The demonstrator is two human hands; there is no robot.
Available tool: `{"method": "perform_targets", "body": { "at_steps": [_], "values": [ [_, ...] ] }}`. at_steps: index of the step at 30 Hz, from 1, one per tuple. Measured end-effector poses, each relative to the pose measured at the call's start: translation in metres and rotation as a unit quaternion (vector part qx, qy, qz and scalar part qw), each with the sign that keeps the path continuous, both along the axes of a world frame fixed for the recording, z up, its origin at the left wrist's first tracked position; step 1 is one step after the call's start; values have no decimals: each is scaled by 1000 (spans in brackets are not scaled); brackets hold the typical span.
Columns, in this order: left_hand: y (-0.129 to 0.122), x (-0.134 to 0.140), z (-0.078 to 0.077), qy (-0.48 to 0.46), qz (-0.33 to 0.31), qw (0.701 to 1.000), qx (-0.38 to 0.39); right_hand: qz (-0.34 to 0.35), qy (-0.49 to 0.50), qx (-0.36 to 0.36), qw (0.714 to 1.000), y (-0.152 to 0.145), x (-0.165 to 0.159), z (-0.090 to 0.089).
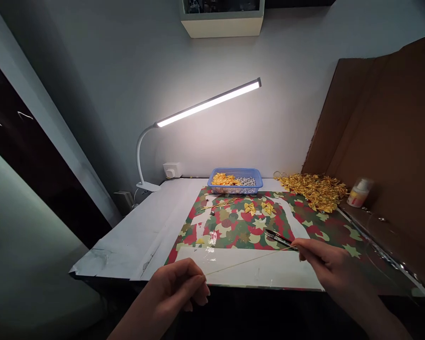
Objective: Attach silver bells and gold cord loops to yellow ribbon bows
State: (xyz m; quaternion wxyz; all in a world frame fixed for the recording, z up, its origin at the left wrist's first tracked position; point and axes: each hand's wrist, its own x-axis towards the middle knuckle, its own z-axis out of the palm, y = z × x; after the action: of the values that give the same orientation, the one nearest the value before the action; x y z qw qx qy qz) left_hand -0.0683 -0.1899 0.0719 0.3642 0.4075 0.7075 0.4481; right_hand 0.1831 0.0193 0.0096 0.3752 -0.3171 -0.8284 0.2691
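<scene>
A thin gold cord (248,260) runs taut between my two hands above the table's front edge. My left hand (179,285) is closed, pinching the cord's left end between thumb and forefinger. At the other end, my right hand (327,262) pinches the cord with its fingertips. Dark thread snips (278,237) point left from just behind my right fingertips; their rear part is hidden, and I cannot tell whether they lie on the table or are in that hand. Two gold ribbon bows (250,208) rest side by side on the patterned mat (230,231).
A blue basket (235,190) at the back holds gold bows and silver beads. Several gold cords (223,203) lie before it. A heap of gold bows (313,189), a small bottle (359,193) and a cardboard panel (386,108) stand right. A lamp (208,103) shines overhead.
</scene>
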Motion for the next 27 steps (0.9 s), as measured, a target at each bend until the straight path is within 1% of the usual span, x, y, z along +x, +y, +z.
{"method": "perform_targets", "body": {
  "at_steps": [3,6,8,10,12,13,15,16,17,18,19,20,21,22,23,25,27],
  "values": [
    [0,-1,-2,-46,24,999,8,-56,8,12,998,8,12,-1],
    [1,0,-2,-72,44,996,18,-101,18,19,995,15,22,-6],
    [0,1,-1,-81,40,996,25,-132,32,25,990,18,27,-11],
    [0,2,0,-87,20,996,25,-151,52,29,987,18,29,-12],
    [2,5,0,-67,9,997,35,-137,73,39,987,12,27,-7],
    [5,9,-1,-47,14,997,53,-112,78,49,989,6,23,-2],
    [13,21,-4,0,32,994,107,-35,79,90,992,-8,13,12],
    [18,29,-6,8,28,991,132,13,72,113,991,-16,6,19],
    [25,39,-9,6,8,990,140,48,69,137,987,-24,0,26],
    [31,49,-13,-18,-35,991,130,79,71,165,981,-32,-6,33],
    [38,58,-17,-80,-98,984,124,106,71,180,975,-39,-10,38],
    [45,66,-21,-139,-137,971,140,121,79,190,971,-44,-14,42],
    [50,72,-26,-189,-181,956,134,129,88,197,968,-47,-16,45],
    [54,75,-31,-227,-187,949,114,126,96,199,967,-47,-16,47],
    [55,75,-35,-237,-186,948,98,111,105,203,967,-46,-15,47],
    [51,68,-43,-228,-171,956,68,62,111,223,967,-38,-10,47],
    [39,55,-49,-194,-146,969,50,11,108,248,963,-29,-4,46]
  ]
}}
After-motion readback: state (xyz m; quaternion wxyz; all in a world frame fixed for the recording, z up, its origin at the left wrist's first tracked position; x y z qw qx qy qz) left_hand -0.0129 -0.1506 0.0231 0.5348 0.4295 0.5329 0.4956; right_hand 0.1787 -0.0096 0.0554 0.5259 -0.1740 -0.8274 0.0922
